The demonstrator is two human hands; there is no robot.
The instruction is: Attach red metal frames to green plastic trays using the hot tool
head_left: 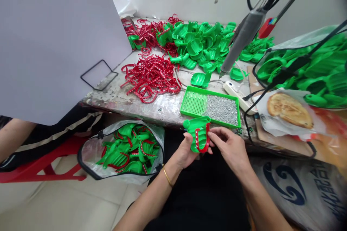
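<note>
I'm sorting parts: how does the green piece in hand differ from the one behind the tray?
The held piece carries a red strip; the loose piece shows none. The left hand grips the held piece; the loose piece lies on the table. Both are green and ridged.

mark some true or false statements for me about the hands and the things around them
1. The left hand holds a green piece. True.
2. The red strip at the hands lies on the tray. False: it sits on the green piece.
3. Small grey bits fill part of the tray. True.
4. The right hand holds the grey tool. False: the grey tool hangs above the table.
</note>
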